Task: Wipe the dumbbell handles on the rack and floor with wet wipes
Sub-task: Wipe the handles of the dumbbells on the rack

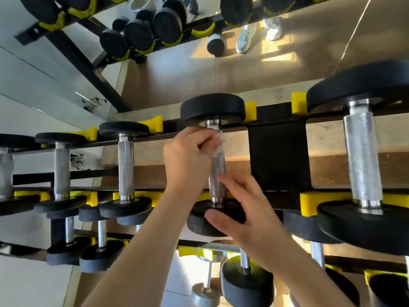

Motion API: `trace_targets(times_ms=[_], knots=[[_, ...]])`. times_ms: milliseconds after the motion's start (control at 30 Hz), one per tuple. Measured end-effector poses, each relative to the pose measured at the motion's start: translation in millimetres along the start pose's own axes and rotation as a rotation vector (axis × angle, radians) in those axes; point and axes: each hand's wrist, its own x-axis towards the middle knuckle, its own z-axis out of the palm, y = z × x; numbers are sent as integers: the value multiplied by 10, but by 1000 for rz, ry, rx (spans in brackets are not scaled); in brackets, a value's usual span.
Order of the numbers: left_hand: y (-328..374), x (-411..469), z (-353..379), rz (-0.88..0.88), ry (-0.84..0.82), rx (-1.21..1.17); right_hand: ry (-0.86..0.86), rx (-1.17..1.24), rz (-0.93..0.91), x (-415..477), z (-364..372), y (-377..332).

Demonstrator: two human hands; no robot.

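Observation:
A black dumbbell with a knurled steel handle (217, 176) lies across the top tier of the black rack (278, 151), in yellow saddles. My left hand (188, 158) grips a crumpled white wet wipe (218, 144) and holds it against the far part of that handle, just below the far weight head (212, 108). My right hand (245, 209) reaches in from the lower right with straight fingers over the near weight head (199, 222); it is blurred, and whether it touches the head I cannot tell.
More dumbbells lie on the same tier: a large one at right (360, 160), smaller ones at left (125, 165). Lower tiers hold others (245, 282). A silver-headed dumbbell lies on the floor below (205, 293). A wall mirror (199, 69) behind reflects the rack and shoes.

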Motion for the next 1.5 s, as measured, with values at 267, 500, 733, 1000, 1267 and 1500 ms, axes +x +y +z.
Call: trace_targets(times_ms=[267, 500, 733, 1000, 1267, 1500], knots=[[-100, -179, -157, 614, -405, 346, 259, -345, -310, -268, -26, 203], [-82, 107, -78, 463, -193, 219, 254, -826, -515, -214, -34, 43], [-204, -69, -230, 712, -324, 460, 178, -758, -517, -114, 140, -80], [-109, -69, -19, 509, -141, 324, 204, -519, -372, -179, 33, 91], [23, 133, -98, 510, -240, 404, 162, -605, -383, -212, -45, 154], [-32, -137, -162, 431, -408, 365, 71, -801, -478, -95, -143, 48]])
